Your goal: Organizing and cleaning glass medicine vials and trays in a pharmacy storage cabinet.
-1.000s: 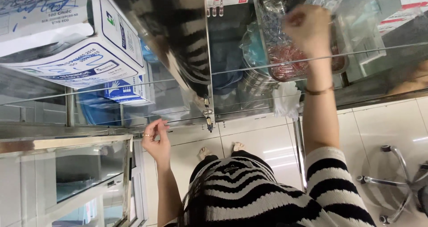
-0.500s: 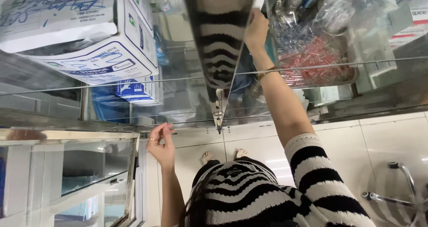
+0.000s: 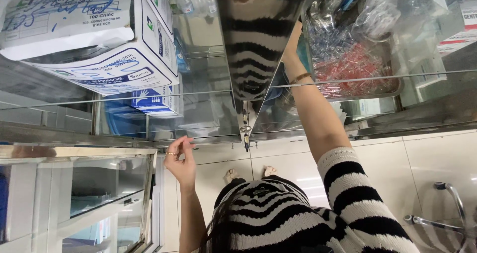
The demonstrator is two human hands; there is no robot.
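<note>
Right hand (image 3: 290, 43) raised into cabinet, at the free edge of the glass door (image 3: 258, 39). Fingers mostly hidden behind that edge, so cannot tell whether gripping or just resting; only back of hand and wrist with bangle (image 3: 299, 77) show. Door swung out toward camera, seen nearly edge-on, pane reflecting striped sweater. Long axis of door edge running top to bottom of view, ending at a small latch (image 3: 245, 135) near the cabinet's lower rail. Door directly left of right hand, touching or just beside it.

Left hand (image 3: 181, 159) lower, just under the rail, well apart from door edge and below-left of latch. Fingers loosely curled, thumb near forefinger, nothing held. Ring on one finger. Right hand clearly the nearer one to door.

Right of door, behind right forearm: metal tray (image 3: 395, 86) of small red and blue items on glass shelf. Left of door: white boxes (image 3: 99, 39) stacked, blue glove box (image 3: 149, 101) below them. Chrome stool (image 3: 442, 208) on tiled floor at lower right.
</note>
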